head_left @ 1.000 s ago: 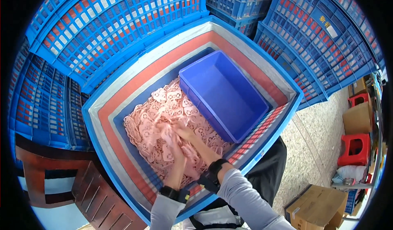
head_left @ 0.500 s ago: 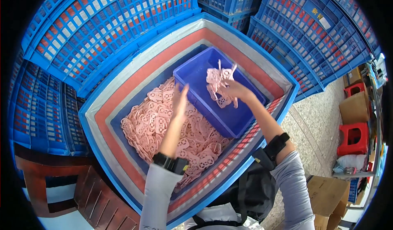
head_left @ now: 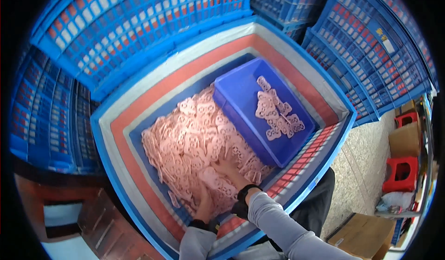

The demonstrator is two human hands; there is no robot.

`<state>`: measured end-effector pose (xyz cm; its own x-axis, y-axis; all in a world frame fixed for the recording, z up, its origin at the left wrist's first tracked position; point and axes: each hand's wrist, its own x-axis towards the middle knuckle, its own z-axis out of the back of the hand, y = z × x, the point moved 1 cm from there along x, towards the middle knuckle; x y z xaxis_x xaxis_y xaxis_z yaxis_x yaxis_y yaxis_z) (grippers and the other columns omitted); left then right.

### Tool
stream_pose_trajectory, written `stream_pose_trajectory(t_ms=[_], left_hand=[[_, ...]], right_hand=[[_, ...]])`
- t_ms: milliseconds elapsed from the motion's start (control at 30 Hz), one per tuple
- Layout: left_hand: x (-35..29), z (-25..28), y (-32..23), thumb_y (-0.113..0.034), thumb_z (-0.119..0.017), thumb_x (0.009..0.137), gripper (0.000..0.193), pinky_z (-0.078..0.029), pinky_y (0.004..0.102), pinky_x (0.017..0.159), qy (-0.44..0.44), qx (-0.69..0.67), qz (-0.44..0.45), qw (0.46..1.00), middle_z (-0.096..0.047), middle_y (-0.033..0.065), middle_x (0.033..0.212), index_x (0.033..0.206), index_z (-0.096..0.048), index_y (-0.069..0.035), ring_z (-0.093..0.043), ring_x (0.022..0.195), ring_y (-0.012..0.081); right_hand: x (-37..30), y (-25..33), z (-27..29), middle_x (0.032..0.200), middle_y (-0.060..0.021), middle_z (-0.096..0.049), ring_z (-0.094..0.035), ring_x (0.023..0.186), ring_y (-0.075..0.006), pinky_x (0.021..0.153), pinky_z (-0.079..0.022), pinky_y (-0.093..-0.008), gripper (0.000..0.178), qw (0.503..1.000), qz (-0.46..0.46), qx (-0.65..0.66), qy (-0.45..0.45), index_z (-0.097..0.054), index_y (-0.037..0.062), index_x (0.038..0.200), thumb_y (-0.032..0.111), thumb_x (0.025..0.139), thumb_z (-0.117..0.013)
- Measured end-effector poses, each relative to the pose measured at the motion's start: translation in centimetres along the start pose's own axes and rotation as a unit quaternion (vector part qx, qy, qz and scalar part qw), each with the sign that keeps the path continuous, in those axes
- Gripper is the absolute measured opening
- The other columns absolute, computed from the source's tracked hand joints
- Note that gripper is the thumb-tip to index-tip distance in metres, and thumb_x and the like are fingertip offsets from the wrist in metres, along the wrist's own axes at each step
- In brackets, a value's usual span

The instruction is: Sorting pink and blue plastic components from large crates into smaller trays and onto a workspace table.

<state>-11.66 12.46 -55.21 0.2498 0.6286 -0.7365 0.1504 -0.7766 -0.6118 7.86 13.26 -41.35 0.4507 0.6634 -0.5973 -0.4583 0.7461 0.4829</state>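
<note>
Flat pink plastic pieces with cut-out holes point(head_left: 185, 135) lie in a thick heap inside a large blue crate lined with striped cloth. My left hand point(head_left: 204, 203) is low in the near part of the heap, fingers stretched out and partly covered by pieces. To its right, my right hand point(head_left: 227, 167) reaches into the same heap with its fingers apart, touching pieces. Neither hand has a clear grip on any. A smaller blue-purple bin point(head_left: 243, 121) stands in the crate at the right. Several loose pink pieces point(head_left: 278, 114) lie on its floor.
The large crate's blue rim point(head_left: 104, 167) surrounds the work. Stacked blue crates point(head_left: 153, 33) rise behind and at the left. A brown wooden chair point(head_left: 104, 225) stands at the near left. Red stools point(head_left: 399, 175) and a cardboard box point(head_left: 364, 237) are on the right.
My right hand has left the small bin and come down into the heap; the pink pieces it held now lie in the bin. My left hand has moved nearer and lower into the heap.
</note>
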Motion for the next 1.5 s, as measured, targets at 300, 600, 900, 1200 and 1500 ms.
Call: stream_pose_trajectory(t_ms=[300, 600, 900, 1200, 1500], left_hand=[[2.4, -8.3, 0.3, -0.040, -0.043, 0.093, 0.054, -0.046, 0.0377, 0.089, -0.114, 0.151, -0.095, 0.977, -0.040, 0.0107, 0.132, 0.137, -0.035, -0.010, -0.047, 0.115, 0.0263], [-8.7, -24.3, -11.6, -0.039, -0.038, 0.096, 0.044, -0.053, 0.0357, 0.081, 0.267, -0.198, -0.010, 0.943, -0.056, 0.0096, 0.115, 0.123, -0.046, -0.005, -0.060, 0.098, 0.0216], [-15.3, -41.6, -15.7, -0.022, -0.052, 0.089, 0.037, -0.044, 0.0298, 0.078, 0.267, 0.202, -0.332, 0.882, -0.062, 0.0126, 0.099, 0.117, -0.053, 0.002, -0.059, 0.091, 0.0167], [-2.8, -0.5, 0.0, -0.038, -0.048, 0.088, 0.057, -0.039, 0.0413, 0.093, -0.032, 0.451, -0.108, 0.885, -0.045, 0.0187, 0.130, 0.133, -0.039, -0.004, -0.049, 0.113, 0.0297], [-11.1, -7.0, -5.6, -0.072, -0.051, 0.074, 0.090, -0.043, 0.0427, 0.086, 0.008, 0.220, 0.306, 0.926, -0.046, 0.0128, 0.129, 0.138, -0.034, -0.011, -0.049, 0.112, 0.0251]], right_hand=[[3.0, -2.3, 3.1, 0.141, -0.0201, -0.032, -0.032, 0.130, -0.0338, 0.107, -0.026, -0.0394, 0.078, 0.968, 0.052, 0.204, 0.134, -0.039, 0.0063, 0.136, 0.063, 0.083, -0.042], [-2.3, 3.5, 20.5, 0.100, -0.0123, -0.061, -0.056, 0.090, -0.0207, 0.077, -0.047, -0.0325, 0.054, 0.949, 0.165, 0.207, 0.174, -0.054, -0.0022, 0.113, 0.042, 0.081, -0.060], [-6.7, -1.8, 37.0, 0.096, -0.0162, -0.063, -0.062, 0.089, -0.0276, 0.076, -0.048, -0.0385, 0.035, 0.924, 0.210, 0.046, -0.316, -0.056, 0.0003, 0.102, 0.026, 0.080, -0.066], [5.2, -8.5, 8.5, 0.113, -0.0117, -0.062, -0.059, 0.102, -0.0280, 0.087, -0.045, -0.0379, 0.051, 0.956, 0.156, -0.189, 0.160, -0.061, 0.0054, 0.111, 0.049, 0.085, -0.053], [4.0, -14.0, 2.5, 0.137, -0.0130, -0.043, -0.043, 0.124, -0.0250, 0.100, -0.039, -0.0360, 0.069, 0.957, -0.119, -0.174, 0.201, -0.036, 0.0126, 0.138, 0.054, 0.084, -0.048]])
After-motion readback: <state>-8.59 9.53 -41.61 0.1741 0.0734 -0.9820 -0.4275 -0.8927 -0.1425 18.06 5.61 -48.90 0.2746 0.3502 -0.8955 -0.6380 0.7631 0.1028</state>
